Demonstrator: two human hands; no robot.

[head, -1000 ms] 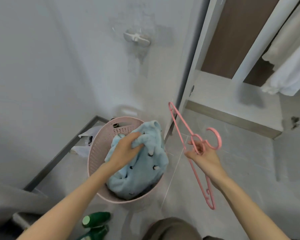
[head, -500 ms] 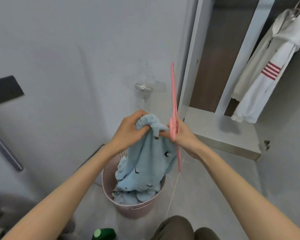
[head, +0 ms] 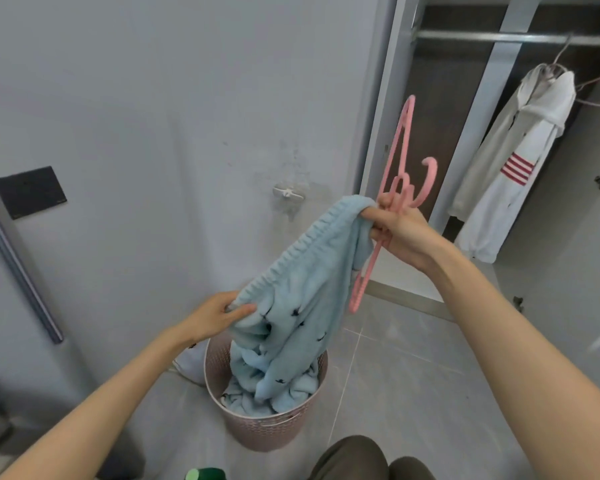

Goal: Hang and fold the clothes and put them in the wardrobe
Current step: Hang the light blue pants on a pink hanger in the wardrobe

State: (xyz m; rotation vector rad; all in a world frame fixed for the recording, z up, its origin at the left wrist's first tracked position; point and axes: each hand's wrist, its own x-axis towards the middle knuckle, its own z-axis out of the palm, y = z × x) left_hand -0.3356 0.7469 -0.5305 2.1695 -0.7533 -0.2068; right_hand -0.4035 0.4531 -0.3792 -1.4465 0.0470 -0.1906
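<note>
A fluffy light-blue garment with small dark marks hangs stretched between my hands, its lower part still inside the pink laundry basket on the floor. My right hand is raised and grips both a pink plastic hanger and the garment's ribbed upper edge. My left hand is lower and pinches the same ribbed edge further along. The open wardrobe stands to the right, with a metal rail near its top.
A white hooded top with red stripes hangs from the rail. A grey wall with a small hook is straight ahead. A green bottle cap and my knees show at the bottom edge. Grey tiled floor lies around the basket.
The garment has been lifted out of the basket. My hands have drawn apart: the right rose with the hanger and one end, the left dropped along the ribbed edge.
</note>
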